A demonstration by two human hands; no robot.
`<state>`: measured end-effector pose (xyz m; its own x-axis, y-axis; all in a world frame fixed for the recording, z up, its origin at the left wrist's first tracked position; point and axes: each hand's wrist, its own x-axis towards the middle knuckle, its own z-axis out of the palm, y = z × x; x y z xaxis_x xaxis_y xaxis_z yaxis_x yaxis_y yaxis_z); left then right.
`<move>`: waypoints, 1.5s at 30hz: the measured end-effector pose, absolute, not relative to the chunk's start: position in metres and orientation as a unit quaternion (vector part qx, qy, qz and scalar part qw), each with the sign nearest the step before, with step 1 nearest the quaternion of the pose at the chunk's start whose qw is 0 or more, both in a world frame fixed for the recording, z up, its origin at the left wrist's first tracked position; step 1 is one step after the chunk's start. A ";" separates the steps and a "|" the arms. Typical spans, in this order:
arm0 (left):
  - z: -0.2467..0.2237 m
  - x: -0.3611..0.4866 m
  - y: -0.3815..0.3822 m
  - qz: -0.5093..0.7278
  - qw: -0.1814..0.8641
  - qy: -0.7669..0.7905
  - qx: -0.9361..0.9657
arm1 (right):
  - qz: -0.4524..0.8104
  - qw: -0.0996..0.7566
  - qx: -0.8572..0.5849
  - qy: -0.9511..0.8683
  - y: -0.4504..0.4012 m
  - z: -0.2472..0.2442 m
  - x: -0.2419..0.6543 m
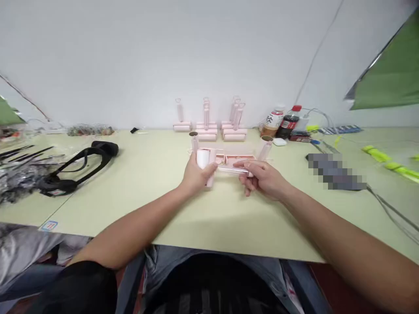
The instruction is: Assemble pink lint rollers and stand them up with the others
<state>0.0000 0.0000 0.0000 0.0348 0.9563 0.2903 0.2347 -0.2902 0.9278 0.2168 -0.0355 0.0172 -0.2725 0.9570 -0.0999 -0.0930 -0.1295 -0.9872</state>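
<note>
Main risk: clear piece [231, 170] slips or skews. Cause: right hand [266, 178] has only a fingertip pinch near its right end, so a sideways push could twist it. Second risk: left hand [193, 175] squeezes too hard and dents or scuffs the white roll [203, 158], or shifts it against the pink casing [210, 176]. Third: the upright pink handle [264, 150] is just beside the right fingers; a knuckle bump could tip it. Open pink tray [240, 159] lies right behind the clear piece, so a slip could knock that too.

Grip: left closed around roll and casing, thumb over the front by the clear piece's left end. Right nearly closed at thumb and index, lower fingers loosely curled. Blurry there; can't confirm whether the left thumb actually touches the clear piece. Held parts are over the bench [157, 174], front of the tray.
</note>
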 end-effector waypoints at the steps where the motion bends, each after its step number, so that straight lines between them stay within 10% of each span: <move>1: 0.000 0.000 0.000 0.503 0.355 0.478 0.626 | 0.616 0.424 -0.430 -0.506 -0.036 0.017 0.217; 35: 0.003 0.000 0.008 0.451 0.456 0.465 0.610 | 0.429 0.354 -0.453 -0.697 -0.037 0.013 0.229; 45: 0.002 -0.001 0.004 0.483 0.407 0.464 0.621 | 0.560 0.391 -0.439 -0.584 -0.032 0.008 0.227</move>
<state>-0.0010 0.0045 0.0015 0.1026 0.9695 0.2224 0.1838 -0.2382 0.9537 0.2269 -0.0323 0.0078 -0.3092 0.9503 -0.0362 0.0746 -0.0137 -0.9971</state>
